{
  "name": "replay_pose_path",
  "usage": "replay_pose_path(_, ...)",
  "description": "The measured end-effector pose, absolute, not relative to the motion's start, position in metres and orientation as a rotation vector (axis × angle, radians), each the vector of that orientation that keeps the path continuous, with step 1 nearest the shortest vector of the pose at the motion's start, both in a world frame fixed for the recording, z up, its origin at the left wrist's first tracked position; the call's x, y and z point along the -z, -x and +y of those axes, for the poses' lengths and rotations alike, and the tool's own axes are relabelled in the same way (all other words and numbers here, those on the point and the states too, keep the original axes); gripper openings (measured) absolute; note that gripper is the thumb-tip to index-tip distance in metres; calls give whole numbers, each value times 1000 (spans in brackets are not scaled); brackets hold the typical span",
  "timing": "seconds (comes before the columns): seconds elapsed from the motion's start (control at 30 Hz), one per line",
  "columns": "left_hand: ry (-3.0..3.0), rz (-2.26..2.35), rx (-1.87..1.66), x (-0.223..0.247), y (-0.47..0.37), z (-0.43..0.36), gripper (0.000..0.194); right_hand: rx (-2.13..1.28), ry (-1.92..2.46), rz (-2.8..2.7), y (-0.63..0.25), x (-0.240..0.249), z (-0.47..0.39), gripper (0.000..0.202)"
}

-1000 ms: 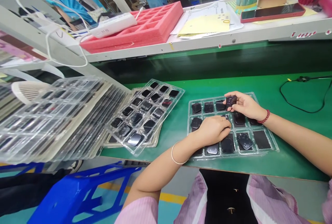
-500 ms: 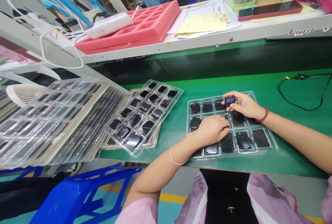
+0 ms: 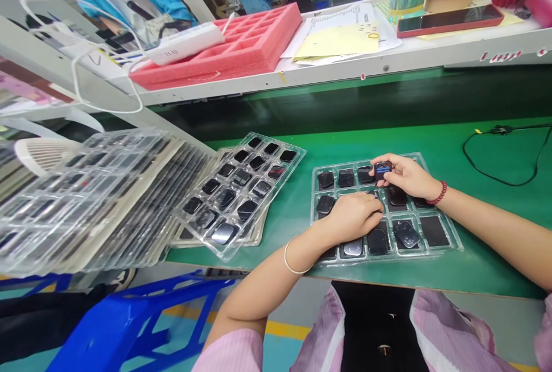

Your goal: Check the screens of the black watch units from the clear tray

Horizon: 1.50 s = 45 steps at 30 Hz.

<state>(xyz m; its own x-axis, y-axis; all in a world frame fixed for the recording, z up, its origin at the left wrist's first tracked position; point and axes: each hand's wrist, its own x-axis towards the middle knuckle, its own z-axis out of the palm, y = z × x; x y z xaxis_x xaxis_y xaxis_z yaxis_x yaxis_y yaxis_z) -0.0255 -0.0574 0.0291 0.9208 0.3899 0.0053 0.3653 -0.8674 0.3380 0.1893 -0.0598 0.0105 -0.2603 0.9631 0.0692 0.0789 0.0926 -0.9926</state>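
Observation:
My right hand (image 3: 403, 173) pinches a small square smartwatch body (image 3: 382, 171) with blue lines lit on its screen. It is held just above the back row of a clear plastic tray (image 3: 317, 228). My left hand (image 3: 356, 214) rests over the tray's middle, its fingers curled together; anything in them is hidden. Dark, square watch bodies lie in most of the tray's visible pockets, among them a watch body (image 3: 406, 234) at the front right. The front right corner pocket (image 3: 434, 230) shows only its dark lining.
To the left, another clear tray (image 3: 241, 188) of dark watch bodies lies askew on further trays, beside a tall tray stack (image 3: 129, 205). A black cable (image 3: 500, 176) curls at the right. The shelf above bears pink foam (image 3: 276, 44), papers and a phone (image 3: 451, 20). A blue stool (image 3: 103, 326) stands below.
Both hands keep nearly the same place and hold. The watch body has turned very slightly in my right hand, and the view has shifted a little.

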Motion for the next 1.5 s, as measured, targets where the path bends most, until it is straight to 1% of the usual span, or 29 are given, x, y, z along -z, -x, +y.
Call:
replay_pose_path(0.1, -2753, 557, -94, -30, 26, -58, 24, -1282, 1087, -1507, -189, -10, -60, 40)
replay_pose_path(0.23, -2763, 575, -97, -29, 26, -58, 25, -1285, 1070, -1513, -190, -9, -60, 46)
replay_pose_path(0.43, -2752, 552, -114, -28, 25, -57, 24, -1272, 1090, -1508, -189, -11, -60, 38)
replay_pose_path(0.57, -2767, 572, -99, -28, 26, -58, 25, -1274, 1082, -1497, -188, -11, -61, 40)
replay_pose_path(0.77, -2751, 553, -99, -29, 25, -57, 25, -1208, 1039, -1509, -185, -11, -61, 27)
replay_pose_path(0.93, -2765, 580, -86, -30, 25, -58, 25, -1196, 1024, -1536, -186, -12, -61, 31)
replay_pose_path(1.27, -2762, 578, -90, -30, 26, -58, 25, -1205, 1054, -1543, -187, -10, -61, 28)
replay_pose_path(1.5, -2742, 566, -95, -31, 25, -58, 24, -1218, 1037, -1552, -188, -9, -60, 34)
